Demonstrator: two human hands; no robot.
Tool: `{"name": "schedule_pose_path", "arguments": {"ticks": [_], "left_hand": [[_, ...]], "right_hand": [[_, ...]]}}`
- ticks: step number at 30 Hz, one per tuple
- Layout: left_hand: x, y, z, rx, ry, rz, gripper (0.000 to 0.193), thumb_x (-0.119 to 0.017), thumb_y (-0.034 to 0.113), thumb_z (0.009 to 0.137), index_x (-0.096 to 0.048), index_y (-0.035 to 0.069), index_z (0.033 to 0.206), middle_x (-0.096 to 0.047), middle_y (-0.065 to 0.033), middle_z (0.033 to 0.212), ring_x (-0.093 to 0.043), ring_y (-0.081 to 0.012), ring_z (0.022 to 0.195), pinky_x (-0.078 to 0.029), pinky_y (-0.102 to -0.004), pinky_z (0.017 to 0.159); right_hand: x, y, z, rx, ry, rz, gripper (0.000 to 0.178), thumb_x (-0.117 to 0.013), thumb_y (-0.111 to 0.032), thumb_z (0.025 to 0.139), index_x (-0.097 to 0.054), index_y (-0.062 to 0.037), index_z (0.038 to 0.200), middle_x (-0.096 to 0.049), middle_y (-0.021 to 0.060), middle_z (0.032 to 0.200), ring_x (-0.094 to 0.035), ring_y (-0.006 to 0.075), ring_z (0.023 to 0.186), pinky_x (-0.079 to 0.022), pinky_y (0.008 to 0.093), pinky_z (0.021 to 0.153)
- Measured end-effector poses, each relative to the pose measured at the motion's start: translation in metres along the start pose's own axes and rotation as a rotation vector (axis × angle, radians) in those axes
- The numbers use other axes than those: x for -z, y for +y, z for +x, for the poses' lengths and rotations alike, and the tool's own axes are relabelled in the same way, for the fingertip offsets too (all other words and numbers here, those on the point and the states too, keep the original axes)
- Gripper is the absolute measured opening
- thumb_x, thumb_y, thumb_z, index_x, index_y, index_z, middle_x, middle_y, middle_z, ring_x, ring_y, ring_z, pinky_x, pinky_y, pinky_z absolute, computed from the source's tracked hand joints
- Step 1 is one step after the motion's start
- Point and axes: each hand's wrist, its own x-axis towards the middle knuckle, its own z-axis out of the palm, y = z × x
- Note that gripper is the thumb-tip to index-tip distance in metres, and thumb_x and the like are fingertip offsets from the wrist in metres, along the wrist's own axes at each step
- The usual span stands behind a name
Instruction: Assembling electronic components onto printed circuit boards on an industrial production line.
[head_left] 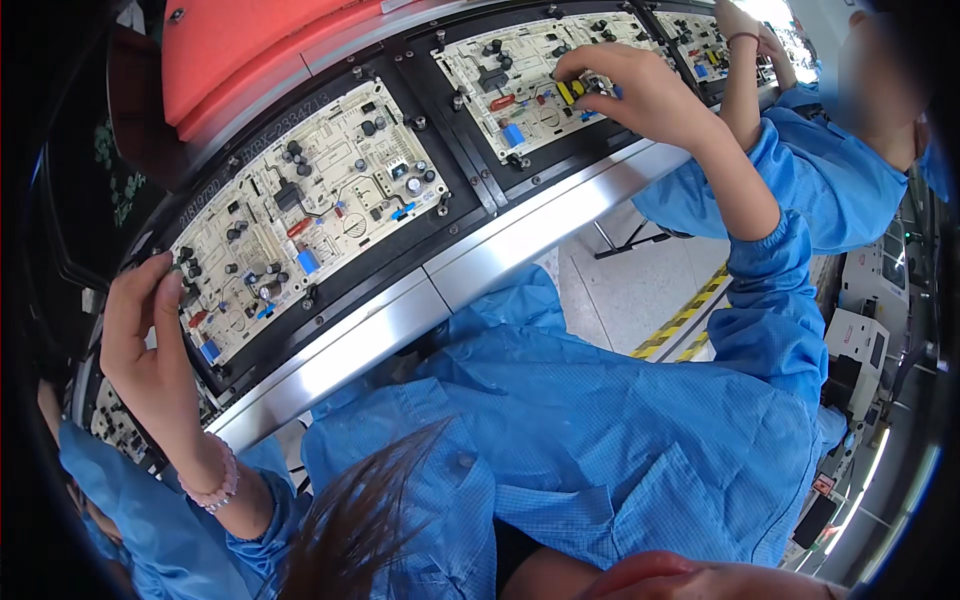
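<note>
Right hand (650,95) around yellow component (566,93), apparently on circuit board (548,119).

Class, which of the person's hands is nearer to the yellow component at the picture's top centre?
Right: the right hand has its fingers at the yellow component; the left hand is farther away, at another circuit board's left end.

Open path over metal rail (540,217); obstacles: left forearm (243,508), right forearm (738,185).
</note>
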Motion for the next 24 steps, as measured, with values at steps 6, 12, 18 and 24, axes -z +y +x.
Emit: {"name": "schedule_pose_path", "arguments": {"ticks": [6,12,18,24], "left_hand": [[0.000,0.006,-0.001,-0.023,-0.021,0.013,0.012,-0.063,0.000,0.090,-0.067,-0.002,0.102,-0.065,-0.0068,0.096,-0.060,-0.0106,0.080,-0.048,-0.0216,0.070],[-0.007,0.006,-0.005,-0.001,-0.034,-0.050,0.013,-0.063,-0.002,0.090,-0.068,-0.001,0.102,-0.065,-0.0063,0.094,-0.060,-0.0101,0.079,-0.047,-0.0205,0.067],[-0.009,0.008,-0.007,-0.006,-0.071,-0.007,0.013,-0.063,-0.005,0.087,-0.068,-0.003,0.099,-0.066,-0.0079,0.092,-0.061,-0.0128,0.079,-0.048,-0.0225,0.069],[-0.010,0.004,-0.015,0.051,-0.067,-0.037,0.011,-0.065,-0.004,0.086,-0.068,-0.002,0.096,-0.066,-0.0079,0.091,-0.061,-0.0130,0.079,-0.047,-0.0232,0.068]], "right_hand": [[-0.005,0.006,0.000,0.039,0.043,-0.031,0.031,-0.073,-0.004,0.077,-0.063,-0.0071,0.106,-0.064,0.0088,0.099,-0.062,0.0273,0.094,-0.050,0.0366,0.081],[-0.012,0.000,0.004,0.061,0.103,-0.039,0.023,-0.072,0.000,0.076,-0.062,-0.0051,0.096,-0.062,0.0082,0.092,-0.061,0.0257,0.088,-0.049,0.0352,0.077],[-0.009,-0.003,0.001,-0.075,0.050,0.063,0.023,-0.071,0.004,0.076,-0.061,-0.0034,0.096,-0.062,0.0091,0.091,-0.062,0.0235,0.082,-0.051,0.0340,0.073],[-0.005,-0.007,0.005,-0.067,0.020,0.021,0.023,-0.070,0.004,0.077,-0.060,-0.0027,0.097,-0.063,0.0094,0.091,-0.064,0.0221,0.084,-0.053,0.0330,0.074]]}}
